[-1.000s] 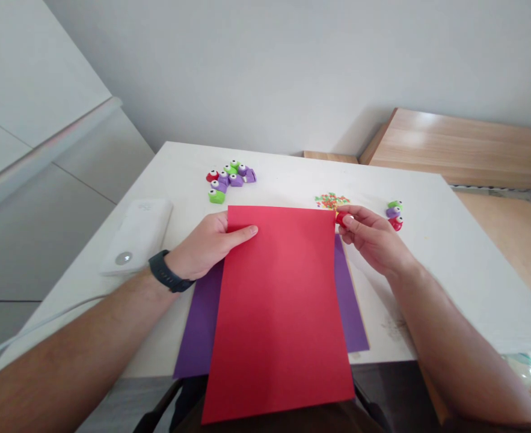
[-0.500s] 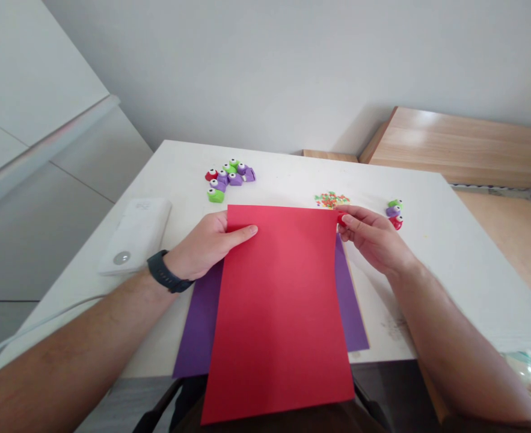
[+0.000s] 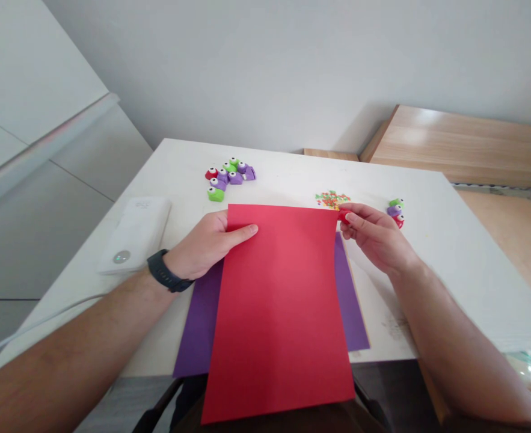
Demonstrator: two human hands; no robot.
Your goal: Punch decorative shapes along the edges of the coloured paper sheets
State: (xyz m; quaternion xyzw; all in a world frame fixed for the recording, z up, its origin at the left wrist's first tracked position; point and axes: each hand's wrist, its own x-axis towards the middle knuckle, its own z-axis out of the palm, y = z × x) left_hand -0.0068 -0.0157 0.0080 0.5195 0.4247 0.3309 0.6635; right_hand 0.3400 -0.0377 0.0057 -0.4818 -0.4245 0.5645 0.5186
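My left hand (image 3: 211,245) grips a red sheet of paper (image 3: 283,307) by its far left edge, thumb on top and fingers hidden beneath. At the sheet's far right corner, my right hand (image 3: 376,237) pinches a small red craft paper punch (image 3: 344,215) between thumb and fingers. The punch meets the corner; whether its slot is around the paper is hard to see. Under the raised red sheet lies purple paper (image 3: 352,307). Just beyond the right hand is a pile of small coloured paper confetti (image 3: 332,199).
Several green, purple and red eye-topped punches (image 3: 229,176) cluster at the table's back left. A short row of similar punches (image 3: 395,210) stands at the right. A white device (image 3: 136,234) with a cable lies left on the white table (image 3: 278,168).
My right hand and the red punch have shifted very slightly to the right at the paper's corner. My left hand and the red sheet stay almost still.
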